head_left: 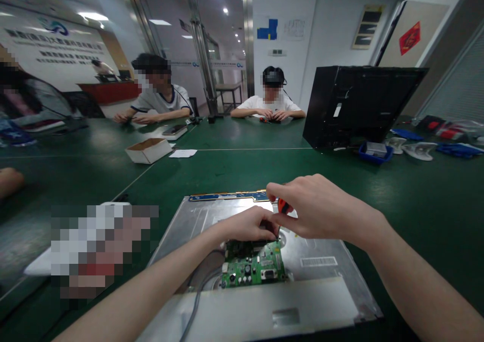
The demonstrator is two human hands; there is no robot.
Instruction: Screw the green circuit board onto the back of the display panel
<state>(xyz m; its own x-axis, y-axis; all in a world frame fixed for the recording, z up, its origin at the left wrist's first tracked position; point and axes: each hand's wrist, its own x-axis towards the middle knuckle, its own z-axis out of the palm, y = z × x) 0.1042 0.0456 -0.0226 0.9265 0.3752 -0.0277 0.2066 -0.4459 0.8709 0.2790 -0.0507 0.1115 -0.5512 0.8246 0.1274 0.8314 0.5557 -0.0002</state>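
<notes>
A green table (234, 165) carries a metal panel (321, 246), a cardboard box (148, 150) and a black monitor (359, 105).

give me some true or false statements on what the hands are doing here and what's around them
1. The right hand holds a red-handled screwdriver. True.
2. The left hand rests flat on the green table. False: it is at the top edge of the green circuit board.
3. The board sits on a metal panel. True.
4. A black monitor stands to the left of the hands. False: it stands beyond them, to the right.
5. An open cardboard box lies on the table. True.
</notes>
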